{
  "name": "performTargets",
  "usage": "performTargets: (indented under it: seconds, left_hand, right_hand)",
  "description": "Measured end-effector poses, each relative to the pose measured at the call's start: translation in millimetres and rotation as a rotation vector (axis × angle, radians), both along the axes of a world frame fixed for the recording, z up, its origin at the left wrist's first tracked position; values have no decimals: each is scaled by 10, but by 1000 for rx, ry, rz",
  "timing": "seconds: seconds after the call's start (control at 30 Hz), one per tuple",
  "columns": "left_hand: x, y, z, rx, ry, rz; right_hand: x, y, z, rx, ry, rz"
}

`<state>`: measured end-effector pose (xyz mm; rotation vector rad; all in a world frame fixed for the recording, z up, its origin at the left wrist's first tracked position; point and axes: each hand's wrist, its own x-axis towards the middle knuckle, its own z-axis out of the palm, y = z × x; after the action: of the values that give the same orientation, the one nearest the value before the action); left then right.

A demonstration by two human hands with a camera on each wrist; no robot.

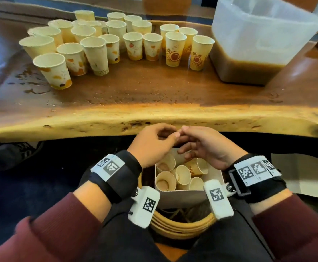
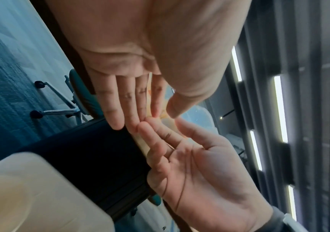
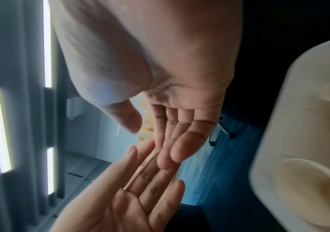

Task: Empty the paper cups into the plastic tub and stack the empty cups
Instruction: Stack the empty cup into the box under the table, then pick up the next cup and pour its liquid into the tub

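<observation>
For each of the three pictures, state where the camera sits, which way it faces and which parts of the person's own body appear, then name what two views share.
Head: worn on the head, looking forward and down at the wooden table, paper cups, plastic tub and box of cups; both forearms and hands show.
Left wrist: looks along the left hand toward the right hand.
Right wrist: looks along the right hand toward the left hand.
Shared: both wrist views show the two open hands meeting at the fingertips.

Bright, glary, blurred wide-angle edges
</observation>
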<state>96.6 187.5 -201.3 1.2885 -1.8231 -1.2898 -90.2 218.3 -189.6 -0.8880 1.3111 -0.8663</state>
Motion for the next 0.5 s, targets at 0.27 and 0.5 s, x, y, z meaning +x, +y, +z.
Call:
performTargets:
  seconds: [0.27, 0.5]
  left_hand:
    - [372, -533, 670, -36, 264, 347]
    - [885, -1208, 719, 16, 267, 576]
  right_hand:
    - [409, -725, 821, -97, -42, -48]
    - [1173, -1532, 1068, -115, -18, 2]
